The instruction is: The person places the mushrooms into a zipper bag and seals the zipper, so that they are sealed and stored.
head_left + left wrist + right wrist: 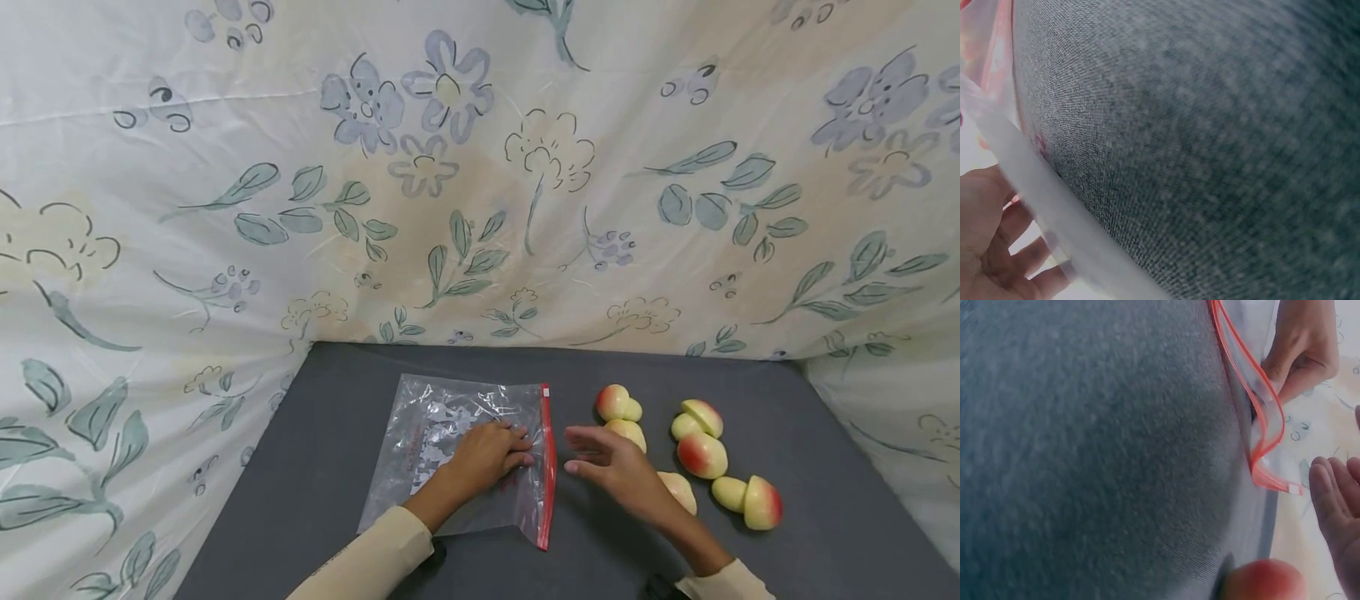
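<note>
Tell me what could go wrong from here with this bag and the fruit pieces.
The bag gapes at its red edge but looks thin and floppy, so it might fall shut if the left hand lets go. The right hand is close to several rounded fruit pieces, so a careless sweep could set one rolling.

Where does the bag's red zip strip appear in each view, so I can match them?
Head: the red zip strip runs along the clear bag's right edge, right of centre, lower half.
Left wrist: probably the blurred pinkish band at upper left.
Right wrist: the strip curves in a gaping loop, upper right.
Shared landmark: the grey tabletop.
</note>
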Demonstrator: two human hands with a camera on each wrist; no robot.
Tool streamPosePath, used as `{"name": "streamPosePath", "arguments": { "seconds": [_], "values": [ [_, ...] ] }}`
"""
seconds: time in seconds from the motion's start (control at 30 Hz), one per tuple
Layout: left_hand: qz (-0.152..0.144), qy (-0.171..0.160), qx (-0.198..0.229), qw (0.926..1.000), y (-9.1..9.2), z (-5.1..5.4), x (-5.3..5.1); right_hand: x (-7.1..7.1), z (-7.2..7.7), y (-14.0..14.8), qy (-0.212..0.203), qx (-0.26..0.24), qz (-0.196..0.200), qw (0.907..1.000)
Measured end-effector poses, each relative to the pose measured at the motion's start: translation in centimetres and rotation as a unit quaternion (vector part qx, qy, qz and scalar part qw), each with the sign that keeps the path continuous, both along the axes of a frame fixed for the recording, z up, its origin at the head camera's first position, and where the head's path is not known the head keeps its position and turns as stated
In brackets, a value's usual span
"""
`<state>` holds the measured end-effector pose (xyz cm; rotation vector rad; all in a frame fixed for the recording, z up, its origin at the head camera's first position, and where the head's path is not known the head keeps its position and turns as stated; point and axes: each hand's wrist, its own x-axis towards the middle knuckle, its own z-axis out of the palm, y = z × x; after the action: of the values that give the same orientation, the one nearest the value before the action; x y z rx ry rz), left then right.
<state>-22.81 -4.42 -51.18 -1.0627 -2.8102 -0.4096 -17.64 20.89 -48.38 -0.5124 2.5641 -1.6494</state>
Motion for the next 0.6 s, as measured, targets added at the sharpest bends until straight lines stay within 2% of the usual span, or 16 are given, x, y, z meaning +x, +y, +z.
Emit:
{"name": "streamPosePath", "arguments": {
  "seconds": [0.17, 0.33, 0.6],
  "values": [
    [-0.007, -0.003, 0.008, 0.9999, 0.0, 0.1, 0.0, -0.5, -0.5, -0.2, -0.023, 0.011, 0.001, 0.9997],
    [-0.016, -0.001, 0.016, 0.9997, -0.1, 0.1, -0.1, -0.9, -1.2, -0.5, -0.023, 0.000, 0.012, 0.9997],
    [-0.012, -0.013, 0.011, 0.9998, -0.2, 0.0, -0.1, -1.5, -2.3, -1.1, -0.031, -0.001, 0.007, 0.9995]
  ]
}}
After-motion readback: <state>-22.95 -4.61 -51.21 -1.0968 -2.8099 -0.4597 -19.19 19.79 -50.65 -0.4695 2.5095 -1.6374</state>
